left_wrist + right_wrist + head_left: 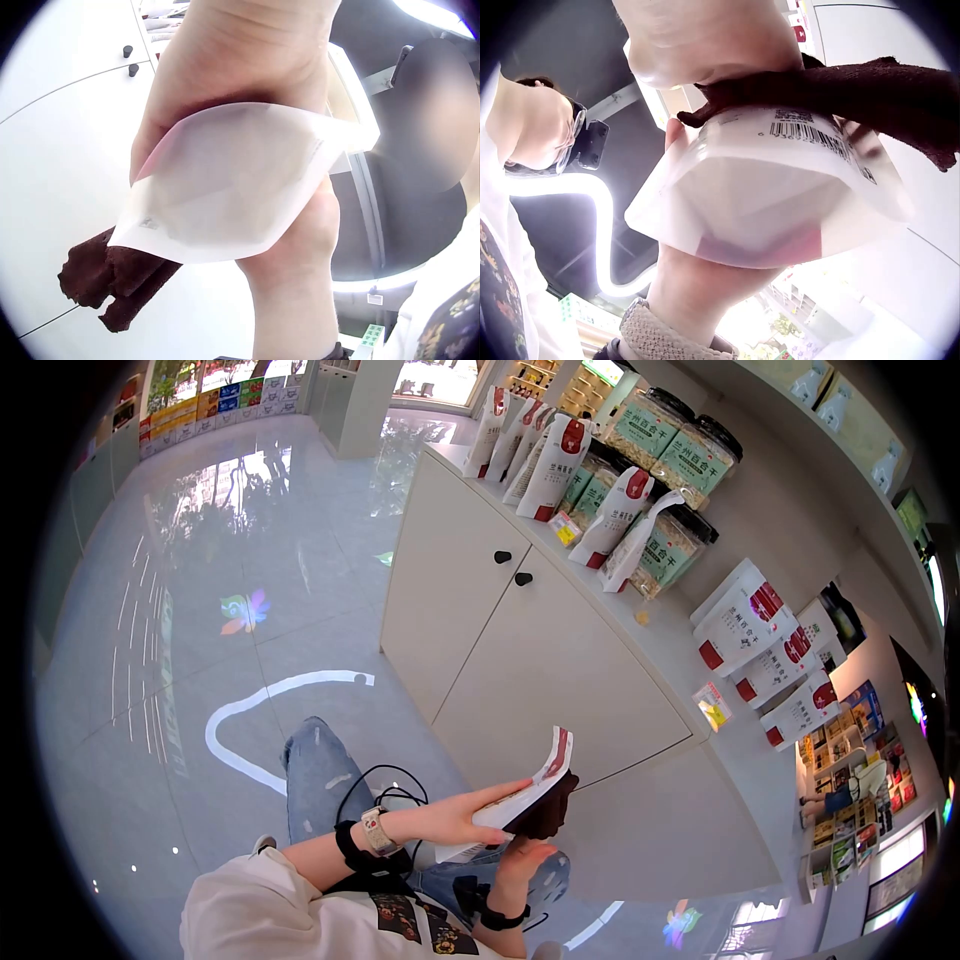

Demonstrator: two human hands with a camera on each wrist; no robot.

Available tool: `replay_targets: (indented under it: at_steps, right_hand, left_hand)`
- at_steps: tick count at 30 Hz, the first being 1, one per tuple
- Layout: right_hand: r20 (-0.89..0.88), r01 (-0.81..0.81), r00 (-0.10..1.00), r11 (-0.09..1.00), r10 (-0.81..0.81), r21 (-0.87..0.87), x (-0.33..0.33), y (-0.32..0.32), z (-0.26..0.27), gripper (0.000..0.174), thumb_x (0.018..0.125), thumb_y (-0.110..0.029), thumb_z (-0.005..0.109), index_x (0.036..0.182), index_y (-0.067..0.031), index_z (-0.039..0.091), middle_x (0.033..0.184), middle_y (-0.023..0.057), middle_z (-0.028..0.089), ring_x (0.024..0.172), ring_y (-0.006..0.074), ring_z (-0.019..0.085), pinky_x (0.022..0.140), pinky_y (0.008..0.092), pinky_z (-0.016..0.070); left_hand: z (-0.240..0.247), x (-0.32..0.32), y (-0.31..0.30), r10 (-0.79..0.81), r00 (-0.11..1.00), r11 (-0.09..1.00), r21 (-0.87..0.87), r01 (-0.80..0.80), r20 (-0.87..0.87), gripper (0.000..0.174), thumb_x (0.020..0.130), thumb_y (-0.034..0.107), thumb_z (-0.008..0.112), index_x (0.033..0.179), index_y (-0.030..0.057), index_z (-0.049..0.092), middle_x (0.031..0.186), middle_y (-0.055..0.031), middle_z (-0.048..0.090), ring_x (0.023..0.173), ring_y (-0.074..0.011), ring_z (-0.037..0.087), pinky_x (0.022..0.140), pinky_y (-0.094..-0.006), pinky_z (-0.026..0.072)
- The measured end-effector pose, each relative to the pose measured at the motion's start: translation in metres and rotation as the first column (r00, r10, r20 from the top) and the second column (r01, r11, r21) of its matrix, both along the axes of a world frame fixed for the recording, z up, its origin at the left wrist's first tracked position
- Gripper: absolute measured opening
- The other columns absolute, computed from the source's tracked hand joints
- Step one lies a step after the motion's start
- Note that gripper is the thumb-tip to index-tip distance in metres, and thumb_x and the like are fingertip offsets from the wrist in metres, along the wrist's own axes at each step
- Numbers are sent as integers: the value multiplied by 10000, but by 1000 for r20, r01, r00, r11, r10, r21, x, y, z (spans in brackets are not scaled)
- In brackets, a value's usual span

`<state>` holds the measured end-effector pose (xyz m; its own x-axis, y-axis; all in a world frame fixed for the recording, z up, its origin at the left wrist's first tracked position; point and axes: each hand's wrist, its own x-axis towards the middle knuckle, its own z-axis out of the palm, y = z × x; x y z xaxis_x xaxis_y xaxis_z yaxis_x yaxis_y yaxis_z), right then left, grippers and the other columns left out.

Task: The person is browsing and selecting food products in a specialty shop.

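A white stand-up pouch (490, 818) with a red band at its top is held tilted over the lap by my left hand (445, 822), the one with the wristwatch. In the left wrist view the pouch's base (217, 184) faces the camera. My right hand (519, 863) holds a dark brown cloth (545, 812) against the pouch's other face. From the right wrist view, the cloth (840, 94) lies between that hand and the printed barcode side, its loose end hanging past the pouch. The right fingertips are largely hidden.
A white cabinet (520, 660) with black knobs stands ahead. Along its top are white pouches (553, 465), lidded jars (690, 460) and price cards (713, 706). A black cable (385, 770) loops by the knee. Another person (850, 790) stands far right among shelves.
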<state>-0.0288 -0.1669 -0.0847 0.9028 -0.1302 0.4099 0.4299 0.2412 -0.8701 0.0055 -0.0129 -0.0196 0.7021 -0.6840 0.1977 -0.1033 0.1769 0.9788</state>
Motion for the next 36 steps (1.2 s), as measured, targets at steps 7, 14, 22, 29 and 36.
replay_targets:
  at_steps: [7, 14, 22, 29, 36]
  right_hand:
    - [-135, -115, 986, 980, 93, -164, -1, 8, 4, 745, 875, -588, 236, 1350, -15, 226, 1338, 111, 339, 1207, 218, 354, 987, 347, 281]
    - [26, -142, 984, 874, 174, -465, 3, 22, 6, 568, 882, -373, 417, 1289, 13, 325, 1261, 182, 399, 1132, 310, 392, 944, 377, 307]
    - [46, -69, 990, 744, 133, -664, 9, 28, 53, 565, 829, -249, 554, 1289, -1, 340, 1283, 205, 383, 1144, 386, 368, 957, 435, 287]
    - [56, -24, 995, 726, 86, -687, 7, 31, 61, 502, 842, -163, 519, 1284, 2, 346, 1276, 197, 392, 1139, 370, 373, 959, 420, 280]
    - [36, 5, 999, 799, 21, -602, 8, 29, 50, 459, 861, -75, 420, 1298, 23, 317, 1309, 202, 350, 1158, 355, 354, 977, 399, 259]
  left_hand:
    - [15, -5, 3, 82, 996, 997, -4, -82, -20, 755, 784, 175, 563, 1410, 114, 144, 1371, -132, 308, 1205, -206, 355, 993, -306, 288]
    - [-6, 3, 2, 385, 916, 907, -140, -398, -110, 683, 800, 129, 523, 1389, 68, 183, 1369, -134, 302, 1249, -218, 309, 1020, -324, 255]
    - [-10, 2, 1, 452, 819, 807, -230, -544, -353, 636, 839, 139, 510, 1384, 78, 188, 1294, -107, 375, 1188, -186, 354, 994, -307, 284]
    - [-3, 2, 4, 479, 808, 809, -186, -558, -344, 661, 824, 147, 531, 1387, 82, 192, 1321, -119, 350, 1198, -196, 349, 993, -304, 278]
    - [-1, 5, 10, 350, 935, 928, -116, -354, -51, 778, 776, 201, 600, 1407, 118, 153, 1368, -130, 294, 1225, -210, 323, 1005, -316, 264]
